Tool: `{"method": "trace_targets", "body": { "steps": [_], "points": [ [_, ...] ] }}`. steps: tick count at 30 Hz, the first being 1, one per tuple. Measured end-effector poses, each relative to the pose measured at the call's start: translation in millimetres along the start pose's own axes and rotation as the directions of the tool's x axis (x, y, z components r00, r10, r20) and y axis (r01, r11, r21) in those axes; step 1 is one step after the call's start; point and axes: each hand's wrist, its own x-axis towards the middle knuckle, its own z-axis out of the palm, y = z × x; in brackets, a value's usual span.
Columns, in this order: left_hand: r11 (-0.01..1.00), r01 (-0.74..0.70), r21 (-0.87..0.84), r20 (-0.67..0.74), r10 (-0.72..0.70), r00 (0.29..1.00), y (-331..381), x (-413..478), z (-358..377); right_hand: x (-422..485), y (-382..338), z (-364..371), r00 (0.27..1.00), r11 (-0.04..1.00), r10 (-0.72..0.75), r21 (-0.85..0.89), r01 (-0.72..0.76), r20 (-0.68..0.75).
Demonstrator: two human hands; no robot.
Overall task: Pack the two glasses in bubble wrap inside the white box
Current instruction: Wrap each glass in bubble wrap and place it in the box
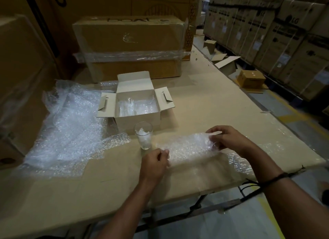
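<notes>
A clear glass (143, 135) stuffed with white wrap stands upright on the cardboard-covered table, just in front of the open white box (140, 122). Bubble wrap lines the inside of the box; something clear lies in it, hard to make out. A rolled bubble wrap bundle (188, 147) lies to the right of the glass. My left hand (154, 165) pinches its near left end. My right hand (226, 138) grips its far right end. I cannot tell what the bundle holds.
A large heap of loose bubble wrap (71, 125) spreads over the left of the table. A big brown carton (130, 44) stands behind the white box. The table's right edge (267, 112) drops to an aisle with small cartons (251, 78) and stacked boxes.
</notes>
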Motion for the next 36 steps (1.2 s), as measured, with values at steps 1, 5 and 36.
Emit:
{"method": "trace_targets", "body": {
  "steps": [1, 5, 36],
  "points": [
    [0.999, 0.017, 0.030, 0.000, -0.017, 1.000, 0.9, 2.0, 0.5, 3.2, 3.4, -1.4, 0.998, 0.999, 0.028, 0.037, -0.026, -0.053],
    [0.958, 0.065, 0.279, 0.000, -0.067, 0.998, -1.2, 8.1, 0.1, 10.2, 11.5, 7.9, 0.875, 0.975, -0.148, -0.218, 0.050, -0.460],
    [0.976, 0.065, 0.206, -0.081, -0.049, 0.996, -50.3, 63.9, -51.0, 17.0, -40.7, 98.5, 0.909, 0.477, -0.230, -0.774, 0.416, 0.347]
  ]
}}
